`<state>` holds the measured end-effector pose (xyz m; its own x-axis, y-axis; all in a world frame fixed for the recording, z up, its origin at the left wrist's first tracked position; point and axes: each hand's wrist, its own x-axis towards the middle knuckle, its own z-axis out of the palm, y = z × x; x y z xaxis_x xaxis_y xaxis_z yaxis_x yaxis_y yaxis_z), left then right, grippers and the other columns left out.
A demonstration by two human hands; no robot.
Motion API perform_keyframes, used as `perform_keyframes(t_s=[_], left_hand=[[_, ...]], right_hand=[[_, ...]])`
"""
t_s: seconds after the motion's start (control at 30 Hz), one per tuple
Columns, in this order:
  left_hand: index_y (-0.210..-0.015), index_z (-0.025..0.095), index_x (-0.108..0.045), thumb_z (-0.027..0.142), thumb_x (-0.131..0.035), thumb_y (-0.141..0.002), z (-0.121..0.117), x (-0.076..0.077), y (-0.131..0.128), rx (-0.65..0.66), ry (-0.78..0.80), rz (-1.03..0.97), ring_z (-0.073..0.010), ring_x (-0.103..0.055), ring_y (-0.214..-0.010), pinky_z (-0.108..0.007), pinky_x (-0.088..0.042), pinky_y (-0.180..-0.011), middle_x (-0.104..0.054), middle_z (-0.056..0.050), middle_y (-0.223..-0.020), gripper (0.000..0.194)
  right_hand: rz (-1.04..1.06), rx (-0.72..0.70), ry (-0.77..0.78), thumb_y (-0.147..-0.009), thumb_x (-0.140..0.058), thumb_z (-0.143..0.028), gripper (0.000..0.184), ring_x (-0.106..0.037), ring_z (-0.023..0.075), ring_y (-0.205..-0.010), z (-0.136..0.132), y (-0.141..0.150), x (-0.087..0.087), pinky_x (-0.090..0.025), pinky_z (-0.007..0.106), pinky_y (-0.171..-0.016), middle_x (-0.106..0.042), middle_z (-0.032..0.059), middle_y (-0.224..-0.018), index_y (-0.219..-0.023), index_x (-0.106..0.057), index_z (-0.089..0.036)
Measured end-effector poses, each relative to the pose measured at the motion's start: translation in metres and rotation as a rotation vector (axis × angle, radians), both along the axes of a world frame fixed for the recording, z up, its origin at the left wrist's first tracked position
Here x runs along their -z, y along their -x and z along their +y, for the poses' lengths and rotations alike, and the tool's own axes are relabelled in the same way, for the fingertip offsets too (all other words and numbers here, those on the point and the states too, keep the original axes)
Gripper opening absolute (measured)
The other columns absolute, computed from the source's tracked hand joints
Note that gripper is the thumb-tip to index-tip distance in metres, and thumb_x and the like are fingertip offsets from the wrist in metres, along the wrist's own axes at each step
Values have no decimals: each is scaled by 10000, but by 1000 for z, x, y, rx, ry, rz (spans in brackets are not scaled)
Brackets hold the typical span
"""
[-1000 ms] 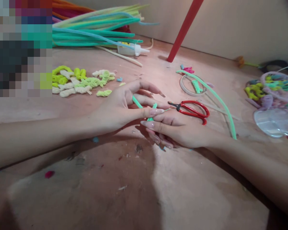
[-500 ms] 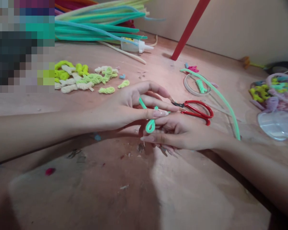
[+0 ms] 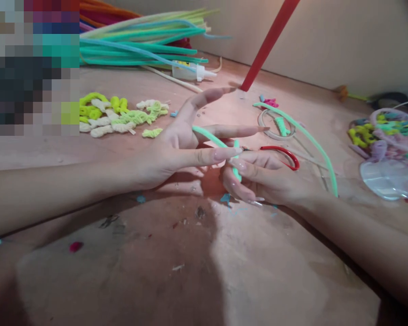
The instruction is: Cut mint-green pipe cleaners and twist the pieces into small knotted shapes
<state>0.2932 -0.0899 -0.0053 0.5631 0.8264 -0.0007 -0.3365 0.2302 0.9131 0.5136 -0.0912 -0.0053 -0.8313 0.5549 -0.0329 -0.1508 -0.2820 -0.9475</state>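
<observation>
A mint-green pipe cleaner (image 3: 209, 135) runs from the palm of my left hand (image 3: 177, 140) to the fingers of my right hand (image 3: 258, 174). My left thumb presses the strand near its bent end, while the index and middle fingers stretch away from it. The thumb and forefinger of my right hand pinch the bent end, a short piece showing above and below. Just behind my right hand lie scissors with a red handle (image 3: 285, 154), their blades mostly hidden. Beyond them a longer green pipe cleaner (image 3: 313, 133) curves over the table.
Several twisted yellow and white pieces (image 3: 112, 113) lie left. Behind them are a pipe cleaner bundle (image 3: 139, 45) and a glue bottle (image 3: 187, 71). A red post (image 3: 270, 45) rises at the back. A tape ring (image 3: 262, 129), a colourful pile (image 3: 387, 136) and a clear plastic cup (image 3: 391, 179) are right.
The small loop at the green pipe cleaner's end is no longer visible. My left index and middle fingers have spread up and outward, and my right fingers have closed on the bent end.
</observation>
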Motion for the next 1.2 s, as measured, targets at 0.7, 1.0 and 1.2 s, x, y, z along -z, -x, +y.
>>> perform_keyframes(t_s=[0.7,1.0,1.2], left_hand=[[-1179,266,-591,314,-1066,-792,10,7,-4,-221,-162,176,-175,-790,-686,-269,-533,-595,-754,87,-751,614],[-1312,345,-478,229,-1031,-821,5,3,-6,-230,-156,122,-133,-709,-620,-265,-527,-564,-705,125,-807,749],[-905,221,-629,489,-847,-1029,6,6,-7,-230,-221,221,-95,-558,-543,-235,-413,-477,-591,44,-715,367]], right_hand=[[-154,23,87,-1019,-727,-698,539,-514,106,-530,12,-7,-8,-451,242,-505,-543,-42,-637,-849,-635,-195],[-182,136,-6,-1072,-756,-601,485,-434,45,-421,-1,-3,-1,-295,182,-379,-544,-84,-581,-851,-667,-179],[-92,205,37,-1108,-726,-547,486,-430,41,-425,-4,0,3,-320,174,-390,-513,-87,-595,-803,-595,-192]])
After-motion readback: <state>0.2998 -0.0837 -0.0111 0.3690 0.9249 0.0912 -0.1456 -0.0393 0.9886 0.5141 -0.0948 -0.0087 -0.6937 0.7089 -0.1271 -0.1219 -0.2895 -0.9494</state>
